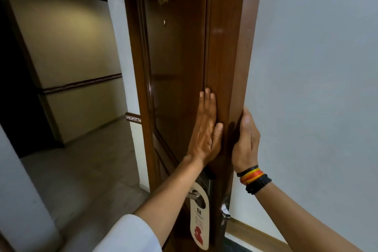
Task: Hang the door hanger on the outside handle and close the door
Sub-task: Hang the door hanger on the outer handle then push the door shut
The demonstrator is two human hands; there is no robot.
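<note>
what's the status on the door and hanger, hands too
Left hand flat on door face, right hand gripping its edge. Door hanger on outside handle. Door open, corridor visible, nothing blocking.

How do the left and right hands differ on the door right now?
The left hand lies flat, fingers straight, palm on the door outer face. The right hand curls around the door's edge, gripping it. The right wrist wears colored bands; the left is bare. Both touch the door above the door hanger, holding nothing else.
</note>
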